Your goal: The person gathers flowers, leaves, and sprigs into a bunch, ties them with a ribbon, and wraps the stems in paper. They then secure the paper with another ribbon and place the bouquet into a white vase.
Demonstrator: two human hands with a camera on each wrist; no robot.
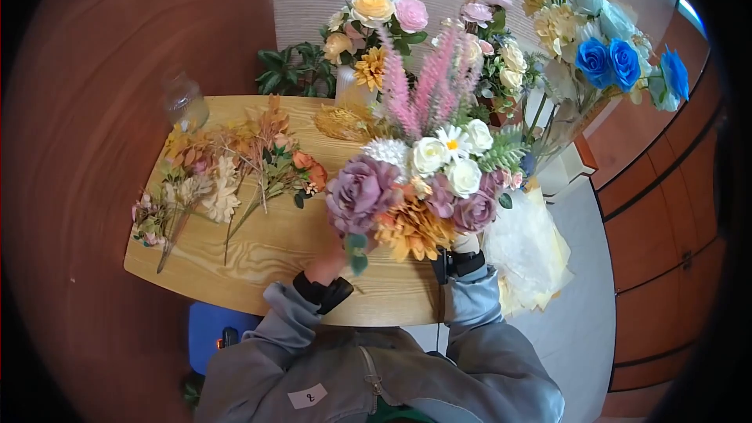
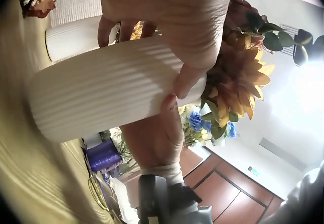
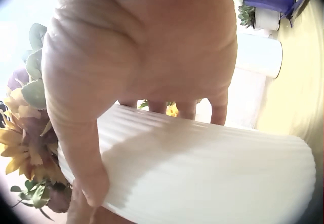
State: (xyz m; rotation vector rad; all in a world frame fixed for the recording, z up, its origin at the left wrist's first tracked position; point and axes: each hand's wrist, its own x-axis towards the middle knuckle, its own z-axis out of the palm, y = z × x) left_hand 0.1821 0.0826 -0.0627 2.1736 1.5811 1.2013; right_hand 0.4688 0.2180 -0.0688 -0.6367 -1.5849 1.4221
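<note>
Both hands grip a white ribbed vase [image 2: 111, 89] from opposite sides, close over the wooden table. My left hand [image 2: 167, 19] wraps one side, its thumb lying across the front near the rim. From the other side my right hand [image 3: 142, 57] holds it, and the two thumbs come close together below the flowers. Out of the vase rises a full arrangement: a mauve rose [image 1: 360, 192], an orange-gold bloom [image 1: 415, 227], white roses [image 1: 462, 176], a daisy [image 1: 453, 142] and pink flower spikes [image 1: 403, 98]. In the head view these blooms hide the vase and most of both hands.
Loose artificial stems [image 1: 223, 176] lie across the left of the wooden table [image 1: 274, 274], near a glass jar [image 1: 186, 102]. Behind stand another white vase [image 1: 356, 86] with flowers and a tall bouquet with blue roses [image 1: 607, 63]. Pale wrapping sheets [image 1: 529, 251] lie at right.
</note>
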